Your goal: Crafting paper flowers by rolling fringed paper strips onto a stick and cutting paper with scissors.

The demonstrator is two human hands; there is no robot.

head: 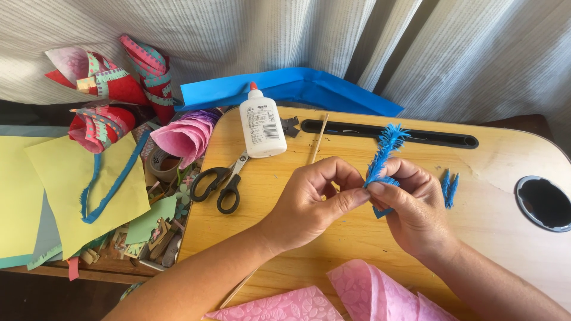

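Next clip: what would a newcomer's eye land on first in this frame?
Most striking is the bright blue fringed paper strip, pinched at mid-frame between the left hand and the right hand over the wooden lap desk. Behind the hands stands a white glue bottle with black-handled scissors lying beside it. At the far left, red and pink paper cones pile up above yellow sheets.

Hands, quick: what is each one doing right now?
Left hand: closed, pinching the blue fringed paper strip.
Right hand: closed on the same strip's lower end.
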